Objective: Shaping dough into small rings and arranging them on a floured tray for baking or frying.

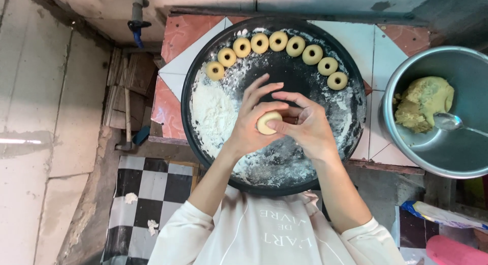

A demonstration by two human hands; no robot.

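Note:
A small pale dough ball [266,122] sits between both hands above the middle of a round black tray [199,66]. My left hand [251,122] cups it from the left with fingers spread upward. My right hand [305,123] presses on it from the right, thumb and fingertips touching the dough. Along the tray's far rim runs an arc of several ring-shaped dough pieces [277,41]. A heap of white flour [212,112] lies on the tray's left side.
A steel bowl [406,87] at the right holds a lump of yellow-green dough [423,103] and a spoon [448,122]. The tray rests on a tiled surface [384,46]. Checkered floor [147,194] lies lower left; a blue tap [136,26] is upper left.

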